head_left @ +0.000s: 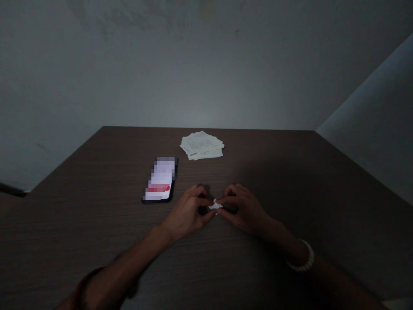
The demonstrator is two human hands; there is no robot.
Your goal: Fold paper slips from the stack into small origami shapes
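A small piece of white paper (215,206), which looks folded or creased, is pinched between my two hands just above or on the tabletop. My left hand (190,209) grips its left side between thumb and forefinger, the other fingers curled. On the right side, my right hand (245,209) pinches it in the same way. The fingertips cover much of the paper's edges, so its full shape is hidden. Beyond my hands, a loose stack of printed paper sheets (201,144) lies near the table's far edge.
A phone (160,178) with a lit, blurred screen lies left of my hands. The dark wooden table (97,172) reaches back to a grey wall (161,77). A pale bead bracelet (303,258) circles my right wrist. The light is dim.
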